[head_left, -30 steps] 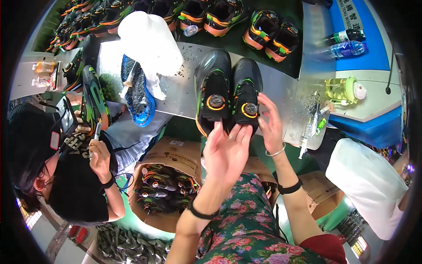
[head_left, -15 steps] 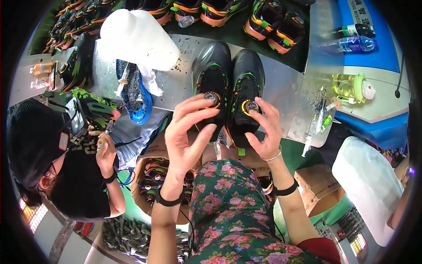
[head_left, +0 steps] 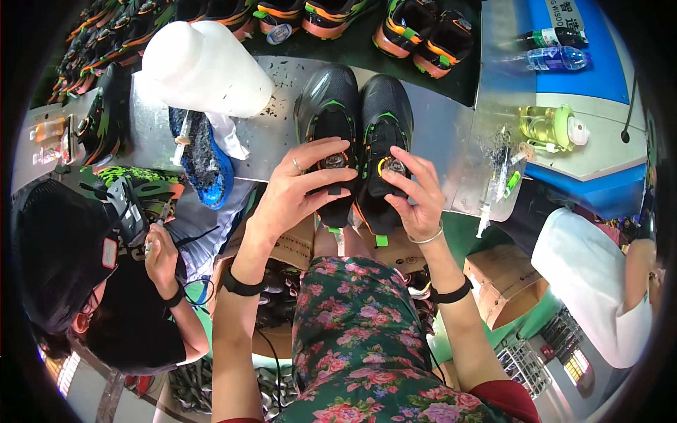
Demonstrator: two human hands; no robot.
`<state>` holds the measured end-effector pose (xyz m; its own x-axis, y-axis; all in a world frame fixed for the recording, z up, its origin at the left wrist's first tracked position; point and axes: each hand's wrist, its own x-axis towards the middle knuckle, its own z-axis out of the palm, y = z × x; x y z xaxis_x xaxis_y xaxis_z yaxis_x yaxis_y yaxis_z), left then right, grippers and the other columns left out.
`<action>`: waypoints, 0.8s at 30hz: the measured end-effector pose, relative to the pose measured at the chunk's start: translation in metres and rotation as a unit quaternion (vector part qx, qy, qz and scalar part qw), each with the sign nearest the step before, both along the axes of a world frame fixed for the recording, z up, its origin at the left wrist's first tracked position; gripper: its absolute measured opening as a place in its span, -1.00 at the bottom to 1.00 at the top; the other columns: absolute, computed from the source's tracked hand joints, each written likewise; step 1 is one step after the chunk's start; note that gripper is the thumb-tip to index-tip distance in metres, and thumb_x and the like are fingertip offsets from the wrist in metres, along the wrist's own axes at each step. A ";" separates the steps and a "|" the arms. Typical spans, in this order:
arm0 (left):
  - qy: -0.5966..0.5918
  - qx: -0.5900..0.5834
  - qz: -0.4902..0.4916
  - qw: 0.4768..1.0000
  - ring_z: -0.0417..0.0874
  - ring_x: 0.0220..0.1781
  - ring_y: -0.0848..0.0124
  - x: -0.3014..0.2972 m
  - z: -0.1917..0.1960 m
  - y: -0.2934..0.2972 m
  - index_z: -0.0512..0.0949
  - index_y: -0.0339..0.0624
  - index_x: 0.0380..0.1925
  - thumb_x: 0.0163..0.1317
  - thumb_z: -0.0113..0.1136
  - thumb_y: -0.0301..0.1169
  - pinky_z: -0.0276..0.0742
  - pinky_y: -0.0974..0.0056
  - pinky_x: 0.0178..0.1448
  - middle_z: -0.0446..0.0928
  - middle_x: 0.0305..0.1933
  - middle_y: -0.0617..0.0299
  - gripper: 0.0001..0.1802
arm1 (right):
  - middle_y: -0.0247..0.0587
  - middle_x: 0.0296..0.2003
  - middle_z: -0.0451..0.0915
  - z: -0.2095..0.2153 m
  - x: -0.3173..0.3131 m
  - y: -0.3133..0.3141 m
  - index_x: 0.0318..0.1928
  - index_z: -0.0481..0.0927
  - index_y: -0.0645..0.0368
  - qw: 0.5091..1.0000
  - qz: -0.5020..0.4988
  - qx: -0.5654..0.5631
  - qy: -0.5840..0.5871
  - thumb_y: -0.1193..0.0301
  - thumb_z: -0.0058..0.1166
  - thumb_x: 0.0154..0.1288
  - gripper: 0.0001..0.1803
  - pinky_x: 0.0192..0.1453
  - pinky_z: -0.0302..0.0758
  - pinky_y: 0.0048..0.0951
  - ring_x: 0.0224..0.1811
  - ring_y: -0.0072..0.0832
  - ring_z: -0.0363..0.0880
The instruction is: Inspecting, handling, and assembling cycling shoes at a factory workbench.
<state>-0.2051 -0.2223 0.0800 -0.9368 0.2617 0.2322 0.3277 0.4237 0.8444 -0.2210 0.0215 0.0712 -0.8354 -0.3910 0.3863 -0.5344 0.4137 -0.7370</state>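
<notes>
A pair of black sneakers with green and orange trim stands side by side on the metal bench, toes pointing away from me. The left sneaker (head_left: 328, 99) has a round lacing dial (head_left: 334, 161) on its tongue, and my left hand (head_left: 293, 180) has its fingers bent around that dial. On the right sneaker (head_left: 386, 102), a similar dial (head_left: 393, 166) with a yellow-orange edge sits between the fingertips of my right hand (head_left: 419, 194). Green pull tabs hang at both heels. The fingers partly hide the dials.
A white plastic bottle (head_left: 204, 70) and a blue insole (head_left: 211, 180) covered in dark crumbs lie left. Syringes (head_left: 486, 204) and a green-lidded cup (head_left: 553, 129) are at right. More sneakers (head_left: 423, 35) stand behind. Co-workers sit on both sides; the left one holds a syringe-like tool (head_left: 162, 215).
My left hand's fingers have come closer together around the left dial. My right fingers have shifted slightly on the right dial. The whole view has shifted a little.
</notes>
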 end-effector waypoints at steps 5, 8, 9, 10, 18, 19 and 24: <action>0.061 0.020 0.024 0.998 0.62 -0.05 0.12 -0.018 -0.002 0.009 0.69 -0.14 -0.30 0.01 0.41 -0.45 0.51 0.16 0.03 0.62 -0.04 0.14 -0.80 | -0.05 0.02 0.65 0.003 -0.010 -0.003 -0.13 0.73 0.14 0.999 -0.046 -0.022 -0.008 0.28 0.28 0.18 -0.72 0.03 0.51 -0.31 -0.08 -0.17 0.60; 0.071 0.031 0.030 0.997 0.63 -0.13 0.15 -0.042 0.007 0.013 0.67 -0.19 -0.32 0.04 0.38 -0.48 0.52 0.19 -0.04 0.63 -0.16 0.10 -0.83 | -0.07 -0.06 0.69 0.017 -0.031 -0.010 -0.15 0.71 0.24 0.994 -0.074 -0.060 -0.060 0.41 0.20 0.28 -0.80 0.03 0.50 -0.39 -0.15 -0.24 0.63; 0.063 0.036 0.029 0.997 0.63 -0.13 0.17 -0.051 0.013 0.012 0.66 -0.24 -0.32 0.10 0.33 -0.48 0.51 0.21 -0.04 0.63 -0.19 0.11 -0.87 | -0.08 -0.08 0.70 0.022 -0.038 -0.013 -0.15 0.70 0.28 0.987 -0.095 -0.084 -0.102 0.44 0.16 0.31 -0.81 0.02 0.50 -0.42 -0.16 -0.28 0.64; 0.043 0.039 0.026 0.998 0.63 -0.13 0.18 -0.058 0.014 0.011 0.65 -0.27 -0.31 0.14 0.30 -0.47 0.51 0.22 -0.03 0.63 -0.21 0.11 -0.87 | -0.18 -0.18 0.73 0.026 -0.046 -0.017 -0.18 0.70 0.32 0.980 -0.115 -0.103 -0.123 0.40 0.12 0.39 -0.78 -0.04 0.48 -0.53 -0.25 -0.50 0.60; -0.037 0.074 0.064 0.995 0.41 -0.42 0.38 -0.090 0.027 0.015 0.56 -0.44 -0.35 0.31 0.24 -0.25 0.33 0.29 -0.30 0.42 -0.49 0.14 -0.64 | -0.65 -0.59 0.29 0.043 -0.085 -0.024 -0.19 0.75 0.25 0.969 -0.123 -0.120 -0.179 0.21 0.16 0.41 -0.67 -0.46 -0.04 -0.61 -0.52 -0.79 0.03; -0.074 0.091 0.065 0.991 0.37 -0.46 0.44 -0.091 0.028 0.015 0.55 -0.45 -0.38 0.32 0.23 -0.21 0.30 0.31 -0.34 0.39 -0.52 0.18 -0.61 | -0.65 -0.59 0.29 0.042 -0.087 -0.024 -0.19 0.75 0.25 0.969 -0.121 -0.118 -0.179 0.21 0.16 0.41 -0.67 -0.46 -0.04 -0.61 -0.52 -0.79 0.03; -0.092 0.129 0.064 0.985 0.32 -0.47 0.55 -0.095 0.021 0.016 0.55 -0.40 -0.42 0.34 0.21 -0.15 0.26 0.37 -0.37 0.34 -0.55 0.29 -0.57 | -0.65 -0.60 0.28 0.040 -0.092 -0.024 -0.19 0.76 0.25 0.966 -0.118 -0.125 -0.193 0.21 0.16 0.41 -0.67 -0.46 -0.04 -0.61 -0.53 -0.80 0.03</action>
